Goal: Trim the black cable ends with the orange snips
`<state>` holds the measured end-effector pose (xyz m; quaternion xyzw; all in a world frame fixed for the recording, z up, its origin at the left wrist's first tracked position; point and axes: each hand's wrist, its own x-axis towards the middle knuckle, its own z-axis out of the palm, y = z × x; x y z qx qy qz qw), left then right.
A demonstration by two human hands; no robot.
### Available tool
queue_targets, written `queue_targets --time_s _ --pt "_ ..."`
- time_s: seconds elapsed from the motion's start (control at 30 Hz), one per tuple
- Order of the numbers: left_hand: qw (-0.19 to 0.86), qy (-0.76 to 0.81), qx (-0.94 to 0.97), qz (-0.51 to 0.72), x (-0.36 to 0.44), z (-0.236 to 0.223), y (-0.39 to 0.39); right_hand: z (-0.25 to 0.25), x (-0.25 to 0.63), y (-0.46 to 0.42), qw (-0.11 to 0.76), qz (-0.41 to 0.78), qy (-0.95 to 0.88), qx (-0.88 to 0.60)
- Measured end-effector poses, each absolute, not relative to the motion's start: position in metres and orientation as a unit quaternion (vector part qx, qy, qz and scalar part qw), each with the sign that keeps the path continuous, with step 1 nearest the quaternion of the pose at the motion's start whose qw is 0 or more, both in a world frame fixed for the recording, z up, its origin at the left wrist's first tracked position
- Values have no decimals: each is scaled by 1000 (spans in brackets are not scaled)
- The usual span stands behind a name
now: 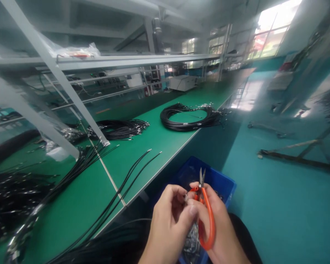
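My right hand (222,227) is closed around orange thread snips (207,216), their small metal blades pointing up. My left hand (167,223) is curled beside it, fingertips pinching something small and silvery near the snips' blades; a bundle of shiny metal-tipped cable ends (191,242) hangs below between both hands. Both hands are held off the table's front edge, over a blue plastic bin (225,185).
A long green worktable (159,143) runs away to the back. Coiled black cables (189,116) lie far along it, another bundle (121,128) lies mid-table, and loose black cables (104,212) trail across the near edge. A grey shelf frame (71,95) stands at left. Teal floor lies right.
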<state>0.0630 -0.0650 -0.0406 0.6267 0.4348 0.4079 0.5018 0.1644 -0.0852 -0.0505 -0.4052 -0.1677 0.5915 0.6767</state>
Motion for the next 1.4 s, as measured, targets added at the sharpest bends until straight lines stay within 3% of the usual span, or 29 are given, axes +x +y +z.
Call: queue_targets --time_s 0.1,0.3,0.5,0.7,0.97,1.27,1.4 --pt "455 475 619 429 66 -36 -66 -48 164 -87 672 605 -174 -390" --pt "617 402 526 426 60 -36 -58 -52 166 -90 669 654 -157 -317" --pt "585 396 555 439 61 -36 -59 -52 165 -89 666 650 -169 -324" --pt "678 361 486 416 56 -37 -54 -63 165 -88 669 667 -169 -281" --pt "683 347 457 452 59 -36 -55 -65 165 -86 668 678 -149 -269" --pt "645 387 494 437 54 -39 -51 -62 164 -85 660 692 -125 -264" --pt "495 460 573 464 45 -39 -51 -58 166 -85 663 685 -113 -280"
